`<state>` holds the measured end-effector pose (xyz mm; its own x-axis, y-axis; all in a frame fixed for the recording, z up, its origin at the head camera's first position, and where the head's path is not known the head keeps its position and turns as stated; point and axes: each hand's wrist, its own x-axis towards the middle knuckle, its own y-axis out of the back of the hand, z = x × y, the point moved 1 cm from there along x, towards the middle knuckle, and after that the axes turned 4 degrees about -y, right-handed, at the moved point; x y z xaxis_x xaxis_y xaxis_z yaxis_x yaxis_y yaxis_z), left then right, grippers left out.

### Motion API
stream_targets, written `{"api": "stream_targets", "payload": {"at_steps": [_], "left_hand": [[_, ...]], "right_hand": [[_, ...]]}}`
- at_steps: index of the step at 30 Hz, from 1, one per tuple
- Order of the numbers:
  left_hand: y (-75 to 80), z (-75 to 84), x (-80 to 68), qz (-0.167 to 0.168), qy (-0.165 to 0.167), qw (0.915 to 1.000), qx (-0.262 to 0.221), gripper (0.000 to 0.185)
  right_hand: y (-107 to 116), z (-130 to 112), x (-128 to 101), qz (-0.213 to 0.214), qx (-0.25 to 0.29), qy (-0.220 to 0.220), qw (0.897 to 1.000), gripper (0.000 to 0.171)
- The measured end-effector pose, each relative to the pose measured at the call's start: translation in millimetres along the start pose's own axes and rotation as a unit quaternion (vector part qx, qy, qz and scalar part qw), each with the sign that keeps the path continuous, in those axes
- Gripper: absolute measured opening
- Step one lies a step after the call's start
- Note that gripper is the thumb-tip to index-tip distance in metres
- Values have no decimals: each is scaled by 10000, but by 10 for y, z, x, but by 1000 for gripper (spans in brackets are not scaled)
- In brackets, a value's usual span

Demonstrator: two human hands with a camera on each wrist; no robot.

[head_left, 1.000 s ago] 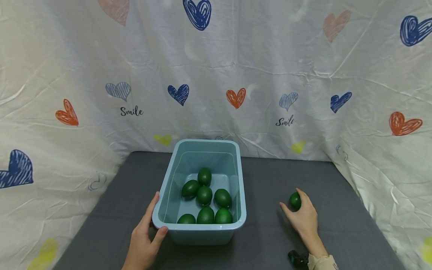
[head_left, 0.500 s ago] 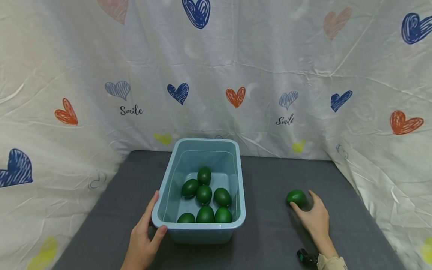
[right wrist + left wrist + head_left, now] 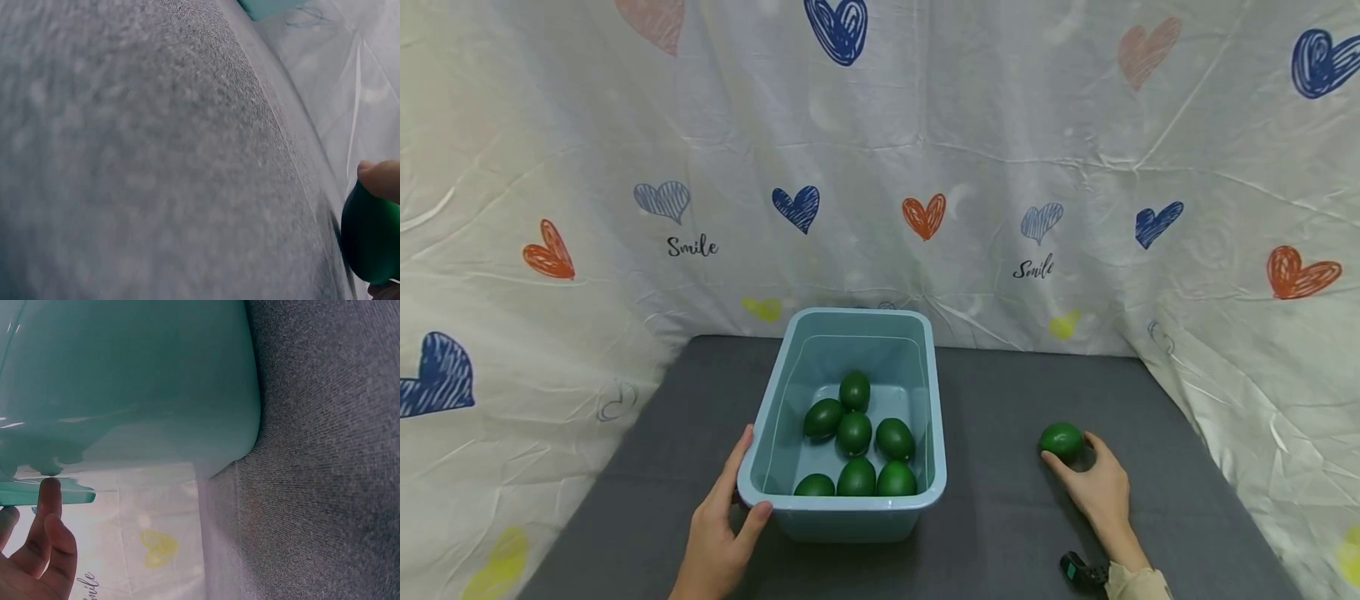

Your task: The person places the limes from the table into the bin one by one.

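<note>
Only the head view shows seven green fruits inside the blue tub [image 3: 925, 400], whose near-left corner the left hand [image 3: 718, 533] grips, while right of it the right hand [image 3: 1101, 492] touches a lone green fruit [image 3: 1061, 438] on the worktop [image 3: 1000, 517], fingers loosely curled.

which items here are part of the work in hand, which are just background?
In play:
- left hand gripping the near corner of the blue bin
- right hand touching the loose green fruit on the mat
- seven green fruits in the bin

Just there:
- heart-print cloth backdrop
- grey mat
</note>
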<state>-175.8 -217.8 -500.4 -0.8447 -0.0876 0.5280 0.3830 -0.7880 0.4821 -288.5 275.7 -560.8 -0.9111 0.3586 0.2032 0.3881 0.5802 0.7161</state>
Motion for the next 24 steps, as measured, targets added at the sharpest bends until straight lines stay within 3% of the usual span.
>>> {"api": "stream_targets", "payload": {"at_steps": [8, 24], "left_hand": [[2, -2, -2, -5, -59, 10000, -25, 89], [-8, -6, -1, 22, -61, 10000, -15, 88]], "right_hand": [[-50, -28, 13, 6, 62, -2, 10000, 87], [41, -149, -41, 770, 389, 583, 9946, 80]]}}
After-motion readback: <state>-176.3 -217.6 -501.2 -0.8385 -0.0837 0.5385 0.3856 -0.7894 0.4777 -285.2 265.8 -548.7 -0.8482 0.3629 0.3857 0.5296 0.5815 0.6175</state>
